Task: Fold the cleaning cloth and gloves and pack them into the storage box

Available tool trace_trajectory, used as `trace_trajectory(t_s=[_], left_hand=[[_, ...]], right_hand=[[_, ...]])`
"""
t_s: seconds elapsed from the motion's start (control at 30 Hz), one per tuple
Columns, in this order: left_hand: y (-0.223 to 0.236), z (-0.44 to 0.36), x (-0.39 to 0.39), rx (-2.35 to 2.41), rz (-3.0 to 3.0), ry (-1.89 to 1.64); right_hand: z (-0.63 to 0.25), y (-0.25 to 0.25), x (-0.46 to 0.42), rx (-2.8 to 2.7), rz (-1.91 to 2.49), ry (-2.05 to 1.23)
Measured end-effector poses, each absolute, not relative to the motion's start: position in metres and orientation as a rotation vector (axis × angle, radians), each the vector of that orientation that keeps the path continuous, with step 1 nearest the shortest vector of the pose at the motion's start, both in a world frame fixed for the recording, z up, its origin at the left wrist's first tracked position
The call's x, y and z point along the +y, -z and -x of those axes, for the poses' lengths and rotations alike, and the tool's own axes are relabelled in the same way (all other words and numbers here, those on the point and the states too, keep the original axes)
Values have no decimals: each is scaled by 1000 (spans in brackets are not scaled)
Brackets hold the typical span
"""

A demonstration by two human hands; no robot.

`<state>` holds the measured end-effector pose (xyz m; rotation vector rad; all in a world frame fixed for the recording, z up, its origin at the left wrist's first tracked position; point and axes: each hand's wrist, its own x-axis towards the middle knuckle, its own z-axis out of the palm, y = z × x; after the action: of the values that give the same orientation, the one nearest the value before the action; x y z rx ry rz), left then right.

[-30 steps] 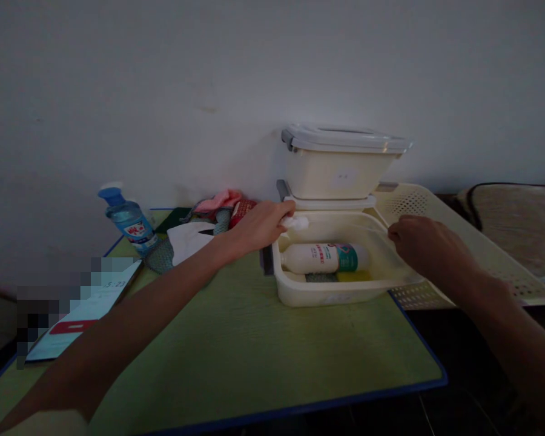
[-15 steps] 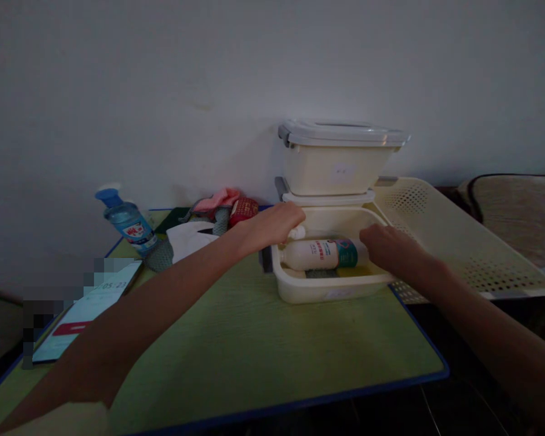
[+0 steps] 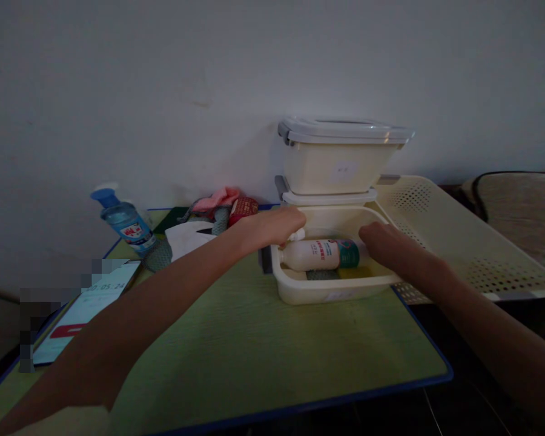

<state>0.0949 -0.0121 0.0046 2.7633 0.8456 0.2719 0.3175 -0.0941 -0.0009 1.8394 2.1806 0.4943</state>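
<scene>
An open cream plastic bin (image 3: 300, 290) stands at the table's right side. In it, a white bottle (image 3: 315, 254) with red lettering and a teal band lies on its side. My left hand (image 3: 287, 224) is closed over the bin's left back part. A small white cap-like piece (image 3: 298, 234) shows under its fingers, but what they grip is hidden. At the bin's right side my right hand (image 3: 379, 239) is closed, close to the bottle's teal end; its fingertips are out of sight. A grey mesh item (image 3: 322, 275) and something yellow (image 3: 354, 272) lie beneath the bottle.
Behind the bin, a lidded cream box (image 3: 327, 169) rests on another. A perforated basket (image 3: 454, 236) is at the right. On the left of the green table (image 3: 263, 363) are a blue bottle (image 3: 129, 224), a phone (image 3: 95, 303), white paper (image 3: 188, 238) and a pink cloth (image 3: 218, 200).
Both hands stay almost where they were at the bin. The lying bottle has barely shifted, and the view has moved slightly. The phone's timer has advanced.
</scene>
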Motion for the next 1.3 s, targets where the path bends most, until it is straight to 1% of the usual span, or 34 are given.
trace_trajectory(t_s=[0.2, 0.33, 0.47, 0.63, 0.93, 1.13, 1.3], left_hand=[[-10, -97, -22, 994, -2768, -257], [-17, -98, -28, 1101, -2860, -43], [-23, -98, -34, 1098, -2952, 158], [-26, -96, -39, 1104, -2966, 244], [-20, -95, -34, 1087, -2966, 188], [-17, -94, -27, 1059, -2976, 145], [-19, -94, -26, 1044, -2958, 143]], right_hand=[[-317, 2, -93, 2186, -1852, -496], [-316, 3, -92, 2184, -1858, -498], [-318, 4, -90, 2177, -1869, -512], [-318, 4, -87, 2189, -1914, -547], [-314, -3, -84, 2266, -2028, -540], [-317, -1, -83, 2391, -2279, -455], [-317, -2, -85, 2488, -2334, -553]])
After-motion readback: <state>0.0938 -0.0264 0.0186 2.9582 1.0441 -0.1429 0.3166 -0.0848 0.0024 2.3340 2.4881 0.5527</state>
